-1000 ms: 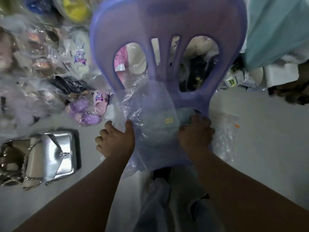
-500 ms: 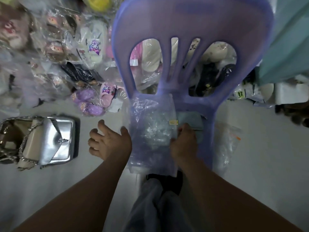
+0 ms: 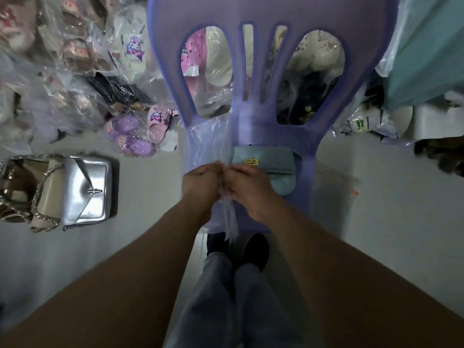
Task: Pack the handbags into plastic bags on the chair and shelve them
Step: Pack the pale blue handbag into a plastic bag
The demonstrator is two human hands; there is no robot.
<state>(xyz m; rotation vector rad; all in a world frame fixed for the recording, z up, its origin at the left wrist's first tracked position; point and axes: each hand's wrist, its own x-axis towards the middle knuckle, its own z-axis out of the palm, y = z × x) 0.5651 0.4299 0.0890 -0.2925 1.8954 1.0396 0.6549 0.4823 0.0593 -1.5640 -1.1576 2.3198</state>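
Item: clear plastic bag (image 3: 227, 197), both hands, left (image 3: 202, 181) and right (image 3: 244, 184), pinching its edge over purple chair (image 3: 276, 16) seat; blue handbag (image 3: 266, 163) lying unbagged on seat beside; silver handbag (image 3: 86, 189) sitting on floor.

no word, brand or number can be read anywhere here. a dark mark on the tag of the pink slipper (image 3: 192, 50), seen through the back of the chair (image 3: 271, 11), and the green print on the packets (image 3: 361, 121) at the far right are too blurred to make out.
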